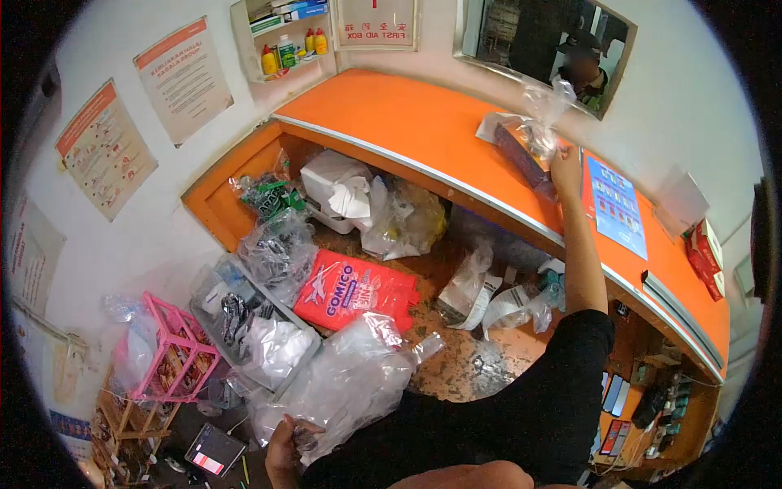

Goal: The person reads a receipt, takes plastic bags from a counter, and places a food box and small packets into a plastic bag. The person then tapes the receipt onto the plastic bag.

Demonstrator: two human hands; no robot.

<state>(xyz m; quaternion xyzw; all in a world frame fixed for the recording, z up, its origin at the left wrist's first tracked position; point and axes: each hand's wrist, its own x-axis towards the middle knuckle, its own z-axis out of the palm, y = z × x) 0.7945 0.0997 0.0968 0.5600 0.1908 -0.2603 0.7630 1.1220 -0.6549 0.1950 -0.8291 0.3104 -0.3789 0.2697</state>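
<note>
My right hand (565, 169) reaches up over the orange counter (391, 122) and is closed on a clear plastic bag (544, 114). The bag stands on the counter with something dark and boxy inside; its exact kind I cannot make out. Low in the view, my left hand (287, 450) has its fingers curled at the edge of a large clear plastic sheet or bag (342, 391). Beside that lies a red GOMICO plastic pack (350, 293), on the lower shelf. A grey bin (305, 359) holding bags and white wrapping is close to the left hand.
A person (582, 69) shows in the window. Blue leaflets (615, 208) and red boxes (705, 257) lie at the counter's right. Below are a pink rack (175, 346), crumpled bags (281, 248) and a phone (213, 452). A small wall shelf (281, 45) carries bottles.
</note>
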